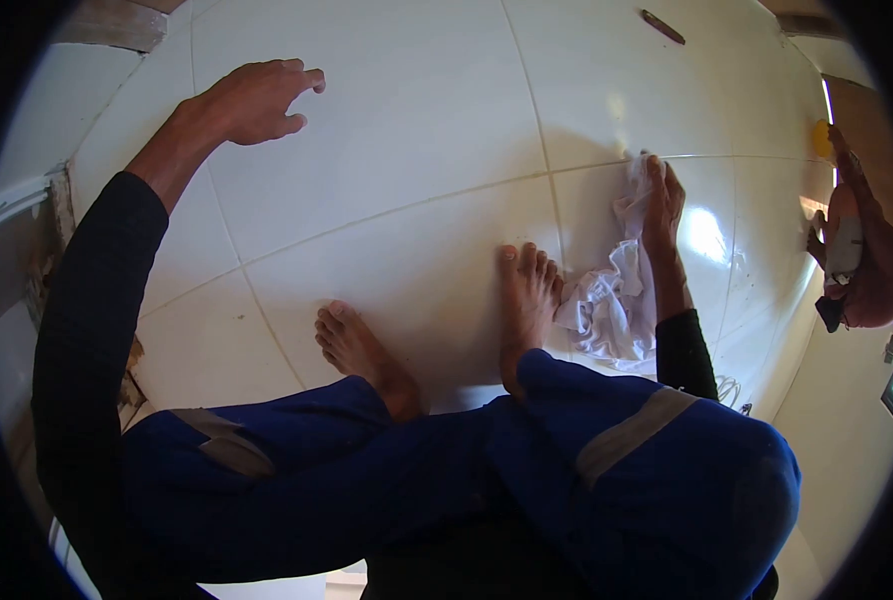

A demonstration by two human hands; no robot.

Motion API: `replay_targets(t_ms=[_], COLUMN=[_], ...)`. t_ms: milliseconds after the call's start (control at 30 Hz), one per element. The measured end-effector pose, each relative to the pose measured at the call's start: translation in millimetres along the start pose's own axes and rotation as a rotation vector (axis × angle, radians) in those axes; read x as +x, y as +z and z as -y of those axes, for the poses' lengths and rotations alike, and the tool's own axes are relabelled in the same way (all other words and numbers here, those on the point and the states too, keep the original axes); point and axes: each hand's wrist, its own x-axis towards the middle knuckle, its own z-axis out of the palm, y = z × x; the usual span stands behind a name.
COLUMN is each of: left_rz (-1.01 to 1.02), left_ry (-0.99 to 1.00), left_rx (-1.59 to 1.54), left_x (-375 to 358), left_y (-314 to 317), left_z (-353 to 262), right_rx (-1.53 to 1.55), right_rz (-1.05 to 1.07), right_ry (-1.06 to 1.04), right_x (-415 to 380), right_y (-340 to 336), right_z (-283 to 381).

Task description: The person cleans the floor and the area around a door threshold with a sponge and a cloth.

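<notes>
My left hand hovers over the glossy white tile floor at the upper left, fingers apart and slightly bent, holding nothing. On the right, my right hand is closed on one end of a crumpled white cloth and is low at the floor. The rest of the cloth lies bunched on the tiles between that forearm and my right foot. Some of the cloth is hidden behind my hand and wrist.
A thin dark brown stick-like object lies on the tiles at the top. My left foot is planted left of centre. At the far right is another person, near a yellow object. Worn wooden pieces line the left edge.
</notes>
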Motion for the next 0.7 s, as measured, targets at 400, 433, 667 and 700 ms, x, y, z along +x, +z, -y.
replay_targets(t_ms=[400, 433, 667, 700], left_rz=[0.018, -0.003, -0.033, -0.029], left_ry=[-0.030, -0.027, -0.035, -0.037], left_rx=[-0.008, -0.006, 0.012, 0.010], left_x=[5, 4, 1, 2], left_y=[8, 9, 12, 12], left_z=[16, 16, 21, 25], right_rx=[-0.478, -0.551, -0.912, -0.946], right_rz=[0.371, 0.504, 0.759, 0.772], right_ry=[-0.610, -0.417, -0.788, -0.818], right_x=[-4, -14, 2, 6], right_y=[11, 10, 12, 13], right_z=[-7, 12, 29, 34])
